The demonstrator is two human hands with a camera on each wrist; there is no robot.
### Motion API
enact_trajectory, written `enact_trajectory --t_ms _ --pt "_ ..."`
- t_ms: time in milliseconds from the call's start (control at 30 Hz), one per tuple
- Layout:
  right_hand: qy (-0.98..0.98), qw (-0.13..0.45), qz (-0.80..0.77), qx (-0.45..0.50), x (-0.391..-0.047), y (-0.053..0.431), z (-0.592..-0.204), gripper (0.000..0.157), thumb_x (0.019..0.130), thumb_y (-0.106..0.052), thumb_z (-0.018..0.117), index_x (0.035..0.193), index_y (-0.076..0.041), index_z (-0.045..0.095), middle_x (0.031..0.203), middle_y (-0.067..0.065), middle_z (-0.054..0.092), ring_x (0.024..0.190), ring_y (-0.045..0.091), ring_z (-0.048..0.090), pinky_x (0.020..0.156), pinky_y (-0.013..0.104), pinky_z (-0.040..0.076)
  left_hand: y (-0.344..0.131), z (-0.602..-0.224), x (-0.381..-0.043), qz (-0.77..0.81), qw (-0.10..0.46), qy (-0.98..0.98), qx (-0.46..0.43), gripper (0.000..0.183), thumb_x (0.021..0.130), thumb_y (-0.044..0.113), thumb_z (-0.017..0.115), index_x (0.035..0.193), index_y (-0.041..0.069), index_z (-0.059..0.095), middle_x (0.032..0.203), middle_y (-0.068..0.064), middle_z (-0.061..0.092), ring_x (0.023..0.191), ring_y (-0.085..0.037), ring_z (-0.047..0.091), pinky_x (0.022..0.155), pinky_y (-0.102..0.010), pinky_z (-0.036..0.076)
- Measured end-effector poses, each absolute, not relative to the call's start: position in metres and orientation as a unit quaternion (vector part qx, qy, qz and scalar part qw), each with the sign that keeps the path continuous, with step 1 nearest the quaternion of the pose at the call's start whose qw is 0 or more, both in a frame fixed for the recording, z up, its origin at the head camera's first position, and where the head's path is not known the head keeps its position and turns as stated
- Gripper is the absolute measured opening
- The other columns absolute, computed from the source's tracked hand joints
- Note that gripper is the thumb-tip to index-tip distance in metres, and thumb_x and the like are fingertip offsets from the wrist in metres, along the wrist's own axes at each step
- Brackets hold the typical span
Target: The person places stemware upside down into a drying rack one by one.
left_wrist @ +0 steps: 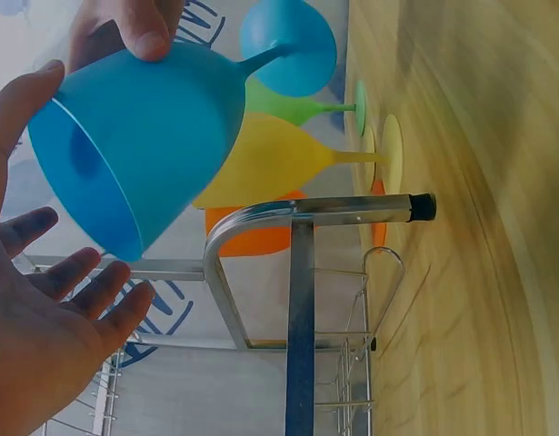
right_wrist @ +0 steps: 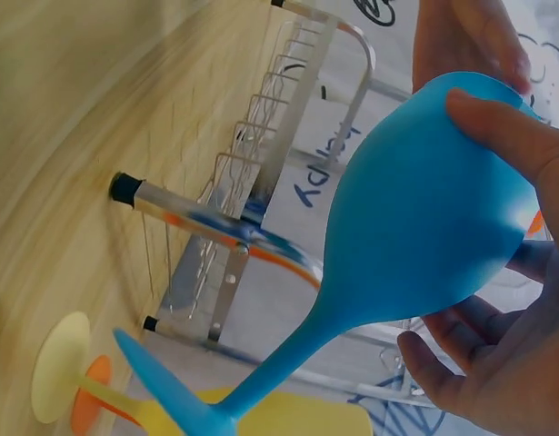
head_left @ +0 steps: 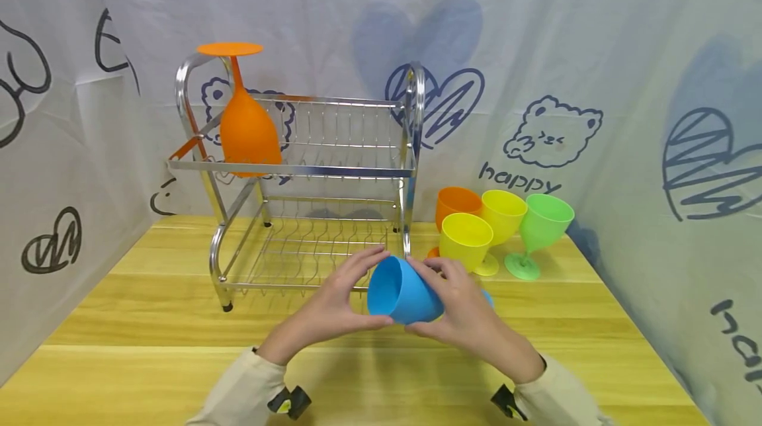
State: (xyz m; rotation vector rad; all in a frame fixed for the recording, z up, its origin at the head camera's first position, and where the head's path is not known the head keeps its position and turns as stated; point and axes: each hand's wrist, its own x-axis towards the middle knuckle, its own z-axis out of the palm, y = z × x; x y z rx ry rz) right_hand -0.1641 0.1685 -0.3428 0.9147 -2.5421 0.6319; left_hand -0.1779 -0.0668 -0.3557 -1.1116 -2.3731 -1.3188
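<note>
A blue plastic goblet [head_left: 415, 297] is held tilted on its side in front of the rack, its mouth toward the left hand and its foot toward the right. My right hand [head_left: 461, 303] grips the bowl, its thumb [right_wrist: 497, 127] along one side and its fingers on the other. At the mouth is my left hand [head_left: 333, 300], thumb tip right at the rim. Its fingers [left_wrist: 106, 295] are spread loosely just off the rim in the left wrist view. The stem and round foot [left_wrist: 293, 45] point away from the left hand.
Behind the hands stands a two-tier chrome dish rack [head_left: 303, 171]. An orange goblet [head_left: 247, 125] rests upside down at its upper left. To the right, an orange goblet [head_left: 455, 201], two yellow goblets [head_left: 467, 241] and a green goblet [head_left: 544, 221] stand upright on the wooden table [head_left: 149, 373].
</note>
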Motion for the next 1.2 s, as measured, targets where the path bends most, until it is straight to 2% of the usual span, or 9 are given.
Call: enact_trajectory --t_ms 233,500,733,767,833,933,1000,1100,1200 --pt "-0.9 0.19 0.208 0.333 -0.164 0.164 -0.345 0.091 0.061 -0.028 0.094 0.139 -0.008 0.052 0.125 0.015 0.052 0.108 0.033 0.05 0.082 0.05 0.054 -0.065 -0.358 -0.178 -0.449 0.094 -0.802 -0.382 0.082 0.073 0.017 0.086 0.142 0.004 0.043 0.141 -0.018 0.042 0.121 -0.037 0.049 0.091 -0.053 0.05" --pt "-0.898 0.211 0.187 0.337 -0.161 0.163 -0.348 0.092 0.059 -0.028 0.095 0.138 -0.007 0.052 0.125 0.015 0.052 0.106 0.033 0.049 0.083 0.049 0.053 -0.065 -0.359 -0.178 -0.46 0.082 -0.794 -0.39 0.078 0.074 0.012 0.085 0.14 0.004 0.044 0.138 -0.018 0.042 0.12 -0.039 0.05 0.091 -0.048 0.051" --pt "-0.862 0.279 0.212 0.368 -0.154 0.166 -0.343 0.09 0.061 -0.024 0.094 0.137 -0.006 0.049 0.132 0.019 0.05 0.113 0.037 0.05 0.086 0.054 0.052 -0.069 -0.362 -0.182 -0.519 0.098 -0.759 -0.382 0.078 0.07 0.003 0.086 0.137 0.002 0.045 0.134 -0.018 0.047 0.123 -0.039 0.048 0.093 -0.041 0.05" --pt "-0.854 0.288 0.223 0.371 -0.152 0.167 -0.342 0.088 0.062 -0.022 0.093 0.137 -0.006 0.049 0.133 0.019 0.05 0.114 0.037 0.05 0.085 0.054 0.052 -0.07 -0.362 -0.182 -0.529 0.099 -0.755 -0.376 0.079 0.07 0.002 0.085 0.137 0.001 0.045 0.134 -0.018 0.047 0.123 -0.038 0.048 0.093 -0.04 0.05" --pt "-0.835 0.307 0.255 0.38 -0.149 0.169 -0.34 0.076 0.073 -0.029 0.086 0.136 -0.005 0.051 0.133 0.019 0.05 0.116 0.037 0.049 0.084 0.052 0.053 -0.072 -0.363 -0.182 -0.556 0.094 -0.743 -0.36 0.079 0.07 0.0 0.084 0.138 0.0 0.043 0.135 -0.019 0.046 0.125 -0.038 0.046 0.094 -0.04 0.049" --pt "-0.806 0.33 0.305 0.386 -0.143 0.17 -0.337 0.057 0.089 -0.037 0.069 0.131 -0.002 0.055 0.132 0.018 0.051 0.117 0.035 0.049 0.092 0.041 0.05 -0.075 -0.363 -0.183 -0.605 0.084 -0.715 -0.34 0.078 0.073 -0.004 0.081 0.139 -0.004 0.039 0.138 -0.023 0.042 0.127 -0.041 0.043 0.096 -0.041 0.047" --pt "-0.785 0.35 0.335 0.386 -0.14 0.17 -0.337 0.052 0.095 -0.041 0.057 0.127 0.0 0.058 0.128 0.018 0.053 0.115 0.033 0.05 0.097 0.032 0.047 -0.077 -0.363 -0.183 -0.639 0.078 -0.691 -0.329 0.078 0.075 -0.004 0.079 0.14 -0.005 0.035 0.14 -0.026 0.038 0.128 -0.044 0.039 0.098 -0.04 0.046" --pt "-0.771 0.358 0.387 0.358 -0.135 0.17 -0.337 0.04 0.092 -0.027 0.067 0.12 0.002 0.062 0.12 0.017 0.059 0.109 0.029 0.055 0.095 0.022 0.045 -0.079 -0.363 -0.182 -0.686 0.073 -0.651 -0.316 0.079 0.078 0.002 0.078 0.14 -0.009 0.03 0.141 -0.028 0.033 0.129 -0.044 0.036 0.098 -0.038 0.046" --pt "-0.778 0.287 0.483 0.281 -0.132 0.172 -0.337 0.029 0.088 -0.012 0.072 0.114 0.0 0.065 0.113 0.011 0.064 0.104 0.02 0.059 0.085 0.022 0.051 -0.078 -0.363 -0.181 -0.723 0.063 -0.614 -0.31 0.083 0.08 0.01 0.078 0.141 -0.009 0.025 0.141 -0.026 0.03 0.129 -0.036 0.037 0.096 -0.036 0.048"
